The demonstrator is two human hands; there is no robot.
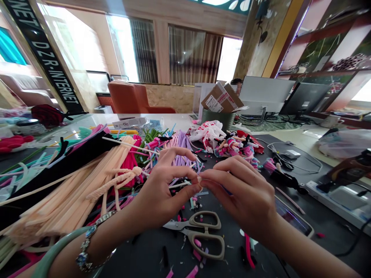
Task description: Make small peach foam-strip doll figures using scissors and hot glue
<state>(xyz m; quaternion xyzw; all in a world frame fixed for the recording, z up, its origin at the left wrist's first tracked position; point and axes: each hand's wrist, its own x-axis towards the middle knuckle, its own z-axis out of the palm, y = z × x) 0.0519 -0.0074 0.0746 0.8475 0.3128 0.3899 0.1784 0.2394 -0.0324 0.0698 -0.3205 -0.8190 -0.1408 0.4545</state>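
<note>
My left hand (162,189) and my right hand (246,189) meet at the middle, thumbs and forefingers pinched together. Between the fingertips is a small pale pipe cleaner piece (199,180), mostly hidden by the fingers. Beneath the hands lie scissors (207,230) with beige handles, blades partly apart and pointing left. A thick bundle of peach pipe cleaners (69,189) lies to the left, with a twisted peach pipe cleaner shape (121,180) on it beside my left wrist. Behind my hands are lilac pipe cleaners (182,143).
Coloured scraps (197,253) litter the dark mat. At right are a phone (292,216), a power strip (336,204) and cables. Further back stand a white plastic bag (207,135), a bin with a cardboard box (222,98), and monitors (263,92) partly hiding a person.
</note>
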